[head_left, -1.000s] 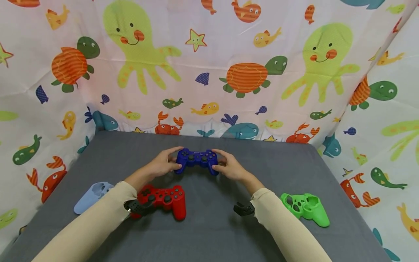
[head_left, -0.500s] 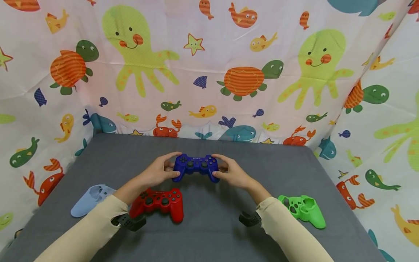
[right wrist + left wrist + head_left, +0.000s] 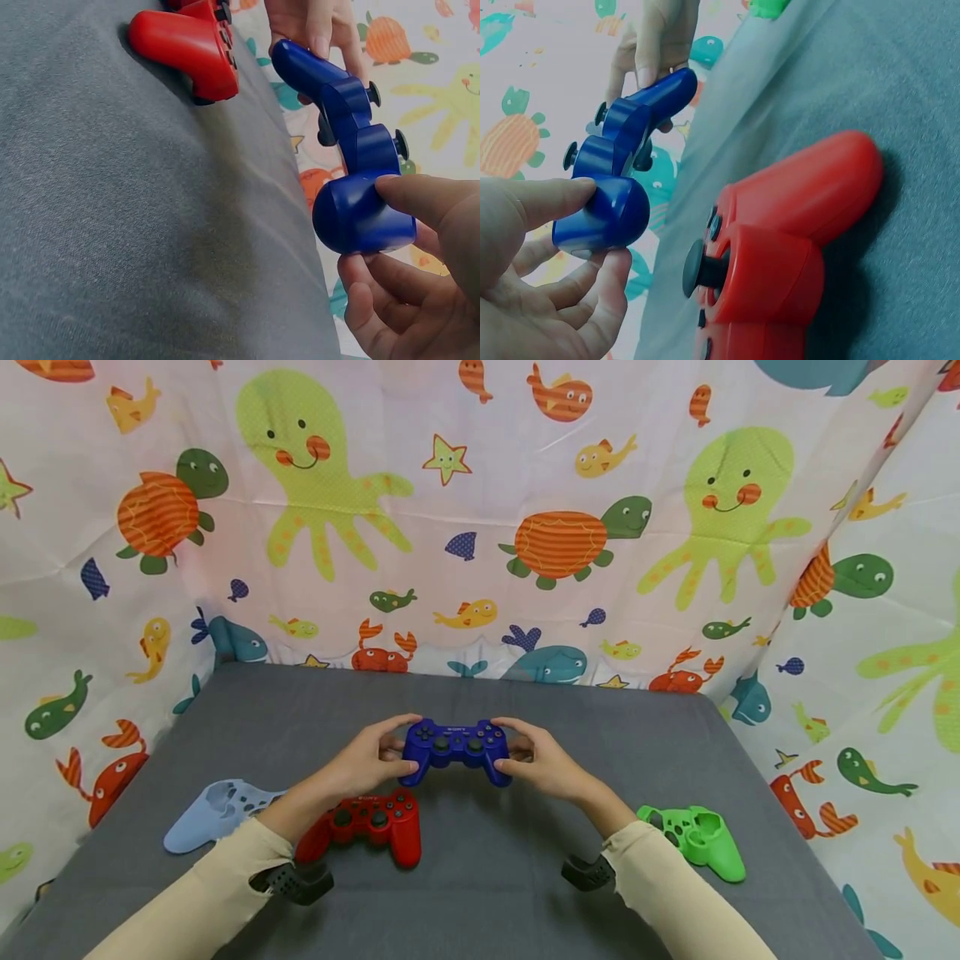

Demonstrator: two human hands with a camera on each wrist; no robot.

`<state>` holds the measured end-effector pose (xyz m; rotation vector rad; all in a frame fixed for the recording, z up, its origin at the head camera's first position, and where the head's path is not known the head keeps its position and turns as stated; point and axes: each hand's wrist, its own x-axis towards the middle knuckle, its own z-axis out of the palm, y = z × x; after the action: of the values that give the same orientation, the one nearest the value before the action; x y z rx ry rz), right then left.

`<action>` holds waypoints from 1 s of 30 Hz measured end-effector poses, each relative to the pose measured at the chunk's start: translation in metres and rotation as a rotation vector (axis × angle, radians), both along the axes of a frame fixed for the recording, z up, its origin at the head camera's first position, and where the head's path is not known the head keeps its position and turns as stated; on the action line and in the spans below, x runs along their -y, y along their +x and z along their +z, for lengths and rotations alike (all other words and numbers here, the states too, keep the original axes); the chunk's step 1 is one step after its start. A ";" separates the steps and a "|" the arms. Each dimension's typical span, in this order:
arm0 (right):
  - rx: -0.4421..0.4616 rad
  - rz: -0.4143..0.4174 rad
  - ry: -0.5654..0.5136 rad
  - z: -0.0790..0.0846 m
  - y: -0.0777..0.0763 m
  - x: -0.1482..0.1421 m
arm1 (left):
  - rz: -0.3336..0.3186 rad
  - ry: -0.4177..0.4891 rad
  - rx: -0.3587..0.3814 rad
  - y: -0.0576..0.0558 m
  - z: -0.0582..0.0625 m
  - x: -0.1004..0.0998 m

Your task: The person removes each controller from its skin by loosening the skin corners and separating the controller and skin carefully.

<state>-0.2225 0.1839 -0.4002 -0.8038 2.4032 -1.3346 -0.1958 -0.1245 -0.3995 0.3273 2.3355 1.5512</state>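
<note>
A blue game controller is held up off the grey table between both hands, its sticks and buttons facing the head camera. My left hand grips its left end, thumb on top and fingers curled beneath, as the left wrist view also shows on the blue controller. The right end is gripped the same way by my right hand; in the right wrist view that thumb presses the blue handle. Just below my left wrist a red game controller lies on the table, partly covered by the forearm.
On the left lies a light blue silicone controller cover, partly behind the left forearm. A green controller cover rests at the right, beside the right sleeve. A curtain printed with sea animals surrounds the grey table at the back and sides.
Both hands have brought the blue controller slightly nearer and raised it off the table. The view has shifted a little. The red controller and both covers lie where they were.
</note>
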 end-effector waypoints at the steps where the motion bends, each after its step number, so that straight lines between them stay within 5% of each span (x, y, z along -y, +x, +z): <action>1: -0.004 0.001 0.000 0.000 0.001 -0.001 | -0.003 -0.001 -0.004 0.001 0.000 -0.001; 14: -0.003 0.035 -0.014 -0.001 0.008 -0.015 | 0.010 -0.026 -0.024 0.012 -0.002 -0.011; 30: 0.037 0.034 -0.055 0.000 0.021 -0.040 | -0.029 0.080 -0.025 0.025 -0.013 -0.027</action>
<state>-0.2017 0.2236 -0.4002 -0.8231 2.3234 -1.3962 -0.1704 -0.0978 -0.4121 0.3993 2.2812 1.6390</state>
